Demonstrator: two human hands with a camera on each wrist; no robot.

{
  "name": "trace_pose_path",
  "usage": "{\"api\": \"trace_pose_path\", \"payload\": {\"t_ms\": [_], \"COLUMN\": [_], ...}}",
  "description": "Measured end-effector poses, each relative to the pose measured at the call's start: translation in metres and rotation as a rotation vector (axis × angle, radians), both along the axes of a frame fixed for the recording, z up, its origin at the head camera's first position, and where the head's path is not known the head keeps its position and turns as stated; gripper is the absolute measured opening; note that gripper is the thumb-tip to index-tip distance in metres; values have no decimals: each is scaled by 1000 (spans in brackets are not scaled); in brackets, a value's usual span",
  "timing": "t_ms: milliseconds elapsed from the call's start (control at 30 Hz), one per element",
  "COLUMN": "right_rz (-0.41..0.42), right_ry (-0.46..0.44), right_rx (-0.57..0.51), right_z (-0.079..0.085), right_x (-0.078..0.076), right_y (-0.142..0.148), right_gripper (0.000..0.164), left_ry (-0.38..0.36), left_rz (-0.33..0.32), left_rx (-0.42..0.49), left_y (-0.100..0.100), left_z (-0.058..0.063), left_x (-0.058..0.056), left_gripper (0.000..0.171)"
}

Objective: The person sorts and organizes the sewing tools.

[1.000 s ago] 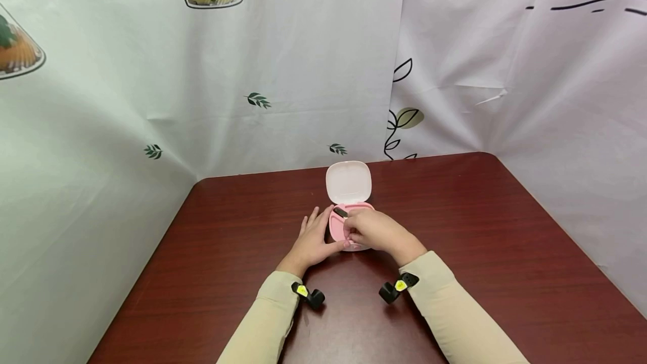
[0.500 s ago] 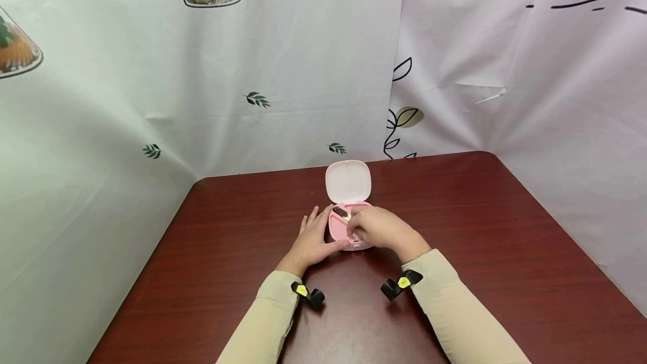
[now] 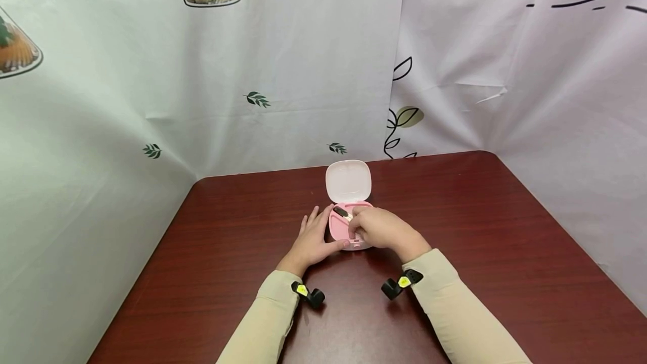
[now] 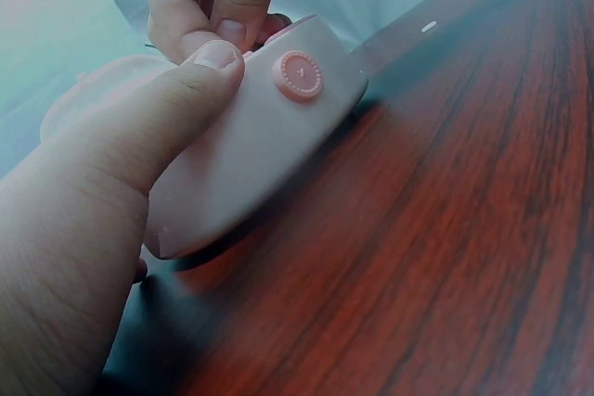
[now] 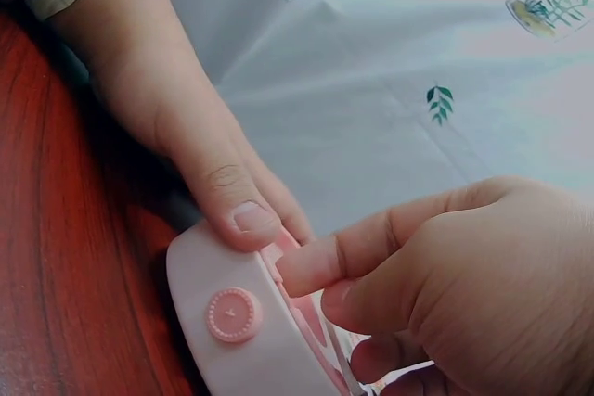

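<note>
A small white case point(image 3: 348, 181) with a pink tray point(image 3: 337, 231) stands with its lid raised. My left hand point(image 3: 311, 245) holds the case's left side, thumb along the front edge and other fingers spread beside it. Bent over the tray's right half, my right hand point(image 3: 379, 230) has thumb and forefinger lowered inside the front rim. In the right wrist view a thin metal strip point(image 5: 340, 345) shows right under that thumb, its far end hidden by the fingers. A slim item with a dark end point(image 3: 340, 212) and pale middle lies at the tray's back left.
A round pink button point(image 4: 299, 75) sits on the case's front wall. The case stands on a dark red wooden table point(image 3: 242, 223). White printed cloth point(image 3: 303, 72) hangs behind the table and along its sides. Both wrists carry small black cameras point(image 3: 391, 289).
My right hand has shifted slightly to the right within the case, uncovering more of the slim item's pale part. My left hand and the case have stayed in place.
</note>
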State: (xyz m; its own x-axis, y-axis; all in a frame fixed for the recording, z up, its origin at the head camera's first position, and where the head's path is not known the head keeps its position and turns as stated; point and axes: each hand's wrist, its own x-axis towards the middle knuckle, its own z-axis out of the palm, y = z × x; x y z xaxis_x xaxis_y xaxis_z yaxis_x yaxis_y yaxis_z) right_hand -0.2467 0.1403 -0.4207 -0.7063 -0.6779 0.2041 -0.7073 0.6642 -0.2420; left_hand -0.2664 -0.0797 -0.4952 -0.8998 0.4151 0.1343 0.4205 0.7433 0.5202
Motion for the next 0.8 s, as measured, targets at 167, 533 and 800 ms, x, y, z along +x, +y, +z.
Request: {"api": "trace_pose_path", "payload": {"t_ms": [167, 533, 800], "right_rz": [-16, -8, 28], "right_ry": [-18, -64, -54], "right_rx": [-21, 8, -125], "right_z": [4, 3, 8], "right_x": [-1, -1, -7], "right_y": [4, 2, 17], "right_gripper": [21, 26, 24], "left_ry": [1, 3, 0], "left_rz": [-5, -9, -10], "left_rx": [-4, 10, 0], "left_y": [0, 0, 1], "left_z": [0, 3, 4], "left_x": [0, 2, 2], "left_gripper": [101, 101, 101]}}
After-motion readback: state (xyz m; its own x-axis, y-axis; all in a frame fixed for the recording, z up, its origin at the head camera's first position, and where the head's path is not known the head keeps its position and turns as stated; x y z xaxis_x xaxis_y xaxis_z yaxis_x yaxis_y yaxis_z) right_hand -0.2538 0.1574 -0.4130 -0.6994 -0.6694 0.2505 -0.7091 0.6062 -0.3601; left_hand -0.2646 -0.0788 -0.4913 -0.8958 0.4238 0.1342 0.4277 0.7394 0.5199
